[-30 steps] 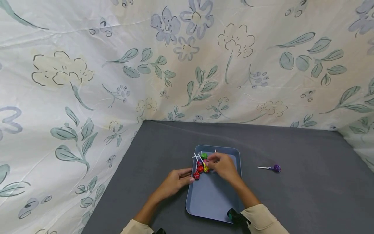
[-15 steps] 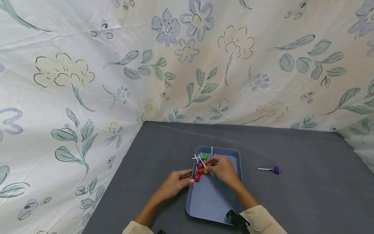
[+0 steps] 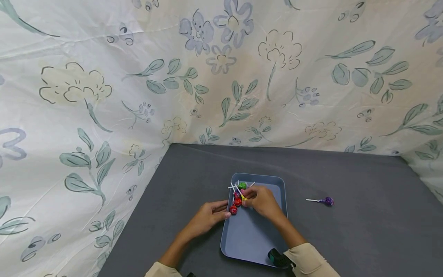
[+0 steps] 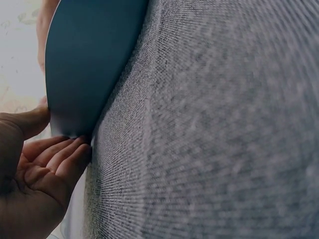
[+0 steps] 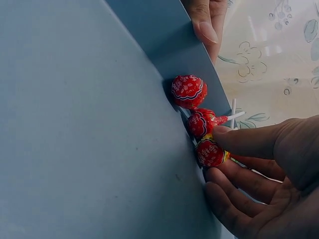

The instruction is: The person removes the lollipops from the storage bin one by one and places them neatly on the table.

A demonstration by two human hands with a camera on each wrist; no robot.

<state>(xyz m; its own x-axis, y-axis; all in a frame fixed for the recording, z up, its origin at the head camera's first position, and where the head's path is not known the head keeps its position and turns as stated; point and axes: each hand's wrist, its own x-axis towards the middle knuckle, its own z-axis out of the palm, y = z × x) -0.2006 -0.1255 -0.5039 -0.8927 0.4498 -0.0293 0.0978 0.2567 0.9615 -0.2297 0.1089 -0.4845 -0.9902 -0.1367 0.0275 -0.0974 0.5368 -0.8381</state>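
A blue-grey tray (image 3: 249,242) holds a cluster of wrapped lollipops along its left wall. In the right wrist view my right hand (image 5: 259,174) pinches a red and yellow lollipop (image 5: 210,152) between thumb and fingers, low over the tray floor. Beside it lie a red lollipop (image 5: 201,123) and another red lollipop (image 5: 189,91), nearest my left hand. A green lollipop (image 3: 242,185) is farther back in the cluster. My left hand (image 3: 205,217) grips the tray's left wall, its thumb over the rim and fingers against the outside. My right fingers partly cover the cluster.
On the dark grey table (image 3: 360,231), a purple lollipop (image 3: 327,201) lies right of the tray, its white stick pointing left. Floral cloth (image 3: 280,92) hangs behind and to the left of the table. A dark wrist device (image 3: 278,257) sits over the tray's near right corner.
My right hand has shifted slightly within the cluster, still pinching the lollipop. A white stick behind its fingers, upright half a second ago, now leans right. My left hand stays on the tray.
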